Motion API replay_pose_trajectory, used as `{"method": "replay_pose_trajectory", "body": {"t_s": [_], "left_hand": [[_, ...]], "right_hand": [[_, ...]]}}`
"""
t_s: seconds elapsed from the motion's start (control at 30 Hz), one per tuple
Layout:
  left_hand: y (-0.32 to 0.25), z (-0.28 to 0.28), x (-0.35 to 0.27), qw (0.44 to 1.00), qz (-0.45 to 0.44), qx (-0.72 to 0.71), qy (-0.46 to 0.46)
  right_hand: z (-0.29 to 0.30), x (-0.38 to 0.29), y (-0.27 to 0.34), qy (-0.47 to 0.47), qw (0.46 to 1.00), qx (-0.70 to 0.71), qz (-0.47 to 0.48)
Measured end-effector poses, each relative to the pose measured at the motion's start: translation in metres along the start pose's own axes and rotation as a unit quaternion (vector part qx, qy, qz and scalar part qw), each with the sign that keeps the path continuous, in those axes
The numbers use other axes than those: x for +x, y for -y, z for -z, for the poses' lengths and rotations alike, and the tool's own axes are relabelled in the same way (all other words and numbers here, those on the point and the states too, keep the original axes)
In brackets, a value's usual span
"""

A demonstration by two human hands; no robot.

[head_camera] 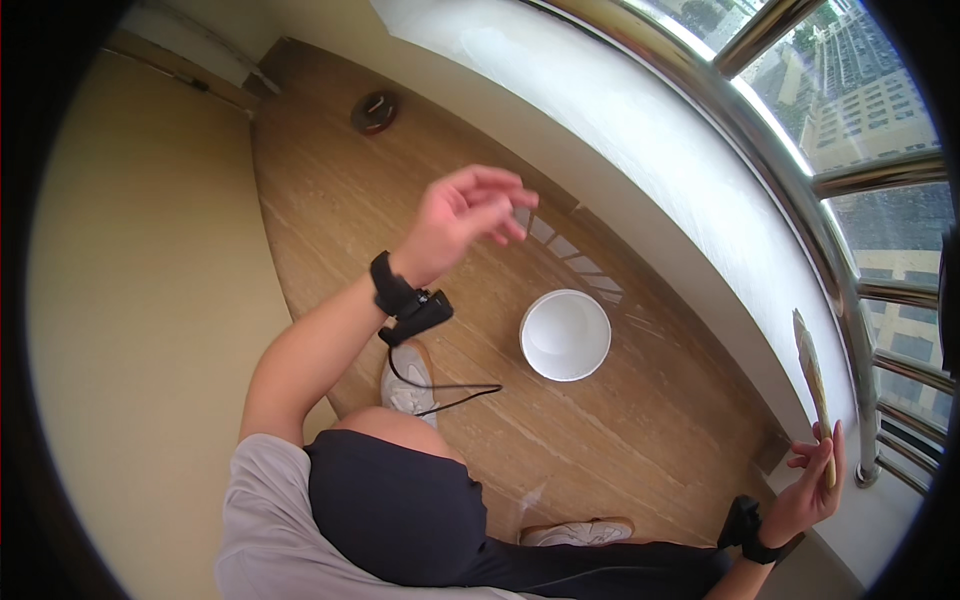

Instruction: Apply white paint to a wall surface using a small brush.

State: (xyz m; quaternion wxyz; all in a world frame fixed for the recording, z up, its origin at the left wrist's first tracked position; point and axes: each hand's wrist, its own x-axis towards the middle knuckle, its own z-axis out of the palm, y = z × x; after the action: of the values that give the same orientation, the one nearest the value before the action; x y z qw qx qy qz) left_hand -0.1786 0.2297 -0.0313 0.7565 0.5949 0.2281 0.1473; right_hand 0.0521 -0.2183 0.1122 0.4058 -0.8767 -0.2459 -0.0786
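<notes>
In my right hand, at the lower right, is a paintbrush gripped by its wooden handle. The brush points up, its pale bristles beside the white window ledge. My left hand hangs in mid-air over the floor, slightly blurred, with loosely bent fingers and nothing visible in them. Below it and to the right, a white bucket stands on the brown floor. Its inside looks white, and I cannot tell whether it holds paint.
A metal railing runs along the window side, beyond the ledge. The beige wall rises on the left. A dark round object lies on the far floor. A black cable loops near my white shoe.
</notes>
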Motion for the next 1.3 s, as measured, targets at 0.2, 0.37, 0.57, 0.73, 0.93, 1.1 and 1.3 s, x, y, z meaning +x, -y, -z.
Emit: {"method": "replay_pose_trajectory", "body": {"t_s": [0.2,0.37,0.57,0.73,0.93,1.1,1.3], "left_hand": [[0.102,0.000,-0.013,0.770,-0.152,0.577,0.226],[0.134,-0.041,-0.013,0.820,-0.101,0.513,0.233],[0.146,-0.052,-0.011,0.868,-0.144,0.431,0.199],[0.156,-0.060,-0.012,0.895,-0.122,0.374,0.211],[0.166,-0.067,-0.010,0.913,-0.134,0.330,0.200],[0.159,-0.069,-0.007,0.909,-0.146,0.337,0.198],[0.162,-0.054,-0.012,0.897,-0.132,0.376,0.191]], "right_hand": [[-0.009,0.009,-0.009,-0.009,0.999,0.028,-0.033],[-0.013,0.016,-0.004,-0.043,0.989,0.101,-0.100],[-0.017,0.022,0.012,-0.052,0.976,0.155,-0.145],[-0.006,0.026,-0.005,-0.069,0.943,0.236,-0.225],[0.012,0.030,-0.039,-0.045,0.907,0.295,-0.297],[0.020,0.032,-0.049,-0.021,0.916,0.281,-0.285],[0.011,0.030,-0.055,-0.002,0.928,0.238,-0.286]]}}
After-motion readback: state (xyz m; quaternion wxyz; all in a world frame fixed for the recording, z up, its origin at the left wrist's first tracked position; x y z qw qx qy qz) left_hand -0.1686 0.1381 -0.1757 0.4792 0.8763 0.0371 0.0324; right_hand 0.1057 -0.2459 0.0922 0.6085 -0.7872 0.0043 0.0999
